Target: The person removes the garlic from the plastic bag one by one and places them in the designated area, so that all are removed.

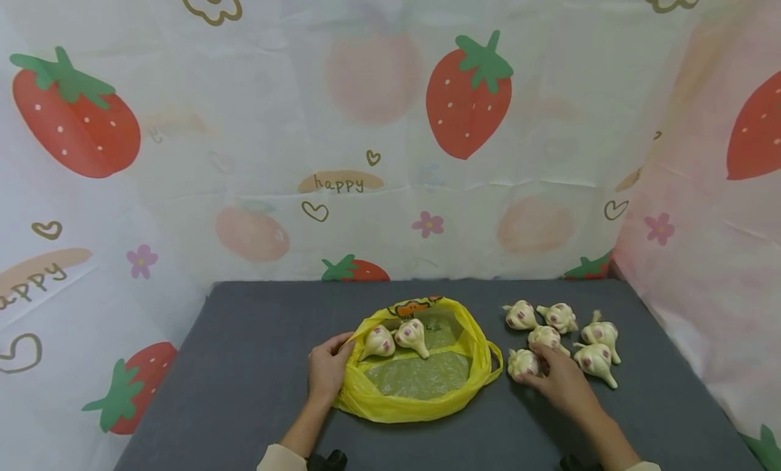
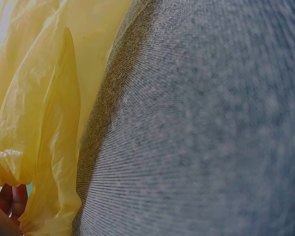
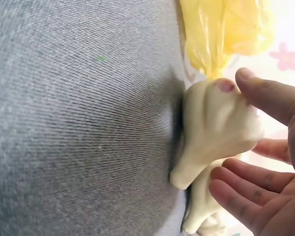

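Observation:
A yellow plastic bag [image 1: 405, 408] lies with its mouth spread wide, and two garlic bulbs [image 1: 411, 337] rest inside it. My left hand [image 1: 327, 369] grips the bag's left rim; in the left wrist view, yellow plastic [image 2: 44, 118] hides most of its fingers. To the right of the bag, my right hand [image 1: 564, 384] has thumb and fingers around the nearest garlic bulb [image 1: 522, 364], which still sits on the table. The right wrist view shows that bulb [image 3: 219, 120] close up, thumb at one side and fingers at the other.
Several more garlic bulbs [image 1: 594, 360] are grouped behind and right of my right hand. A bag handle [image 1: 497, 362] loops out toward them. The dark grey table [image 1: 256, 335] meets a strawberry-print curtain [image 1: 378, 240] at the back and sides.

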`<control>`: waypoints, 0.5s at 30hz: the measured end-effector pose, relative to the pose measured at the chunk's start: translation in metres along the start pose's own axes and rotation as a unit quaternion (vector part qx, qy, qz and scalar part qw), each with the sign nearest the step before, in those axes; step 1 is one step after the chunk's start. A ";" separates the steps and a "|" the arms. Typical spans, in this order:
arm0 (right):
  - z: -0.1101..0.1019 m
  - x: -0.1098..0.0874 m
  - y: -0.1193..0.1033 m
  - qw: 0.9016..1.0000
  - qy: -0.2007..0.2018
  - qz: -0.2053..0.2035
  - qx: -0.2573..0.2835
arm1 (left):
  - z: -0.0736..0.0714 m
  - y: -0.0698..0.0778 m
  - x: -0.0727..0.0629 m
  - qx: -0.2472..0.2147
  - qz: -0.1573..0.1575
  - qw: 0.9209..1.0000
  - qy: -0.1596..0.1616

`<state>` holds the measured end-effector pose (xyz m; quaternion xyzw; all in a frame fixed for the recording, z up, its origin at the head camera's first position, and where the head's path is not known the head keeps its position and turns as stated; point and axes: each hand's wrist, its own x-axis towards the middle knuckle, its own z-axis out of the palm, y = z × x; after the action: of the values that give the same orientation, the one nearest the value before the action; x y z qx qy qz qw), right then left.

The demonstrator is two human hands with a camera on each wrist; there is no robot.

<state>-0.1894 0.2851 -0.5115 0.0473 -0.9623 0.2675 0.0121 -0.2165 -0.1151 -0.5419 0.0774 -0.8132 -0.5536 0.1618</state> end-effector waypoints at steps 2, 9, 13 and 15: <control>-0.002 0.000 -0.001 1.000 -0.003 0.002 0.004 | 0.000 0.000 0.000 -0.001 0.001 1.000 0.000; -0.007 -0.005 -0.003 1.000 0.000 0.017 0.005 | 0.001 -0.001 0.000 0.005 -0.004 1.000 -0.003; -0.013 -0.006 -0.007 1.000 0.014 0.022 0.008 | 0.001 -0.001 0.000 0.004 -0.004 1.000 -0.002; -0.017 -0.006 -0.011 1.000 0.023 0.013 0.016 | 0.001 0.000 0.000 0.000 -0.005 1.000 -0.001</control>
<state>-0.1829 0.2849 -0.4917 0.0288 -0.9580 0.2837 0.0300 -0.2171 -0.1142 -0.5423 0.0810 -0.8130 -0.5545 0.1583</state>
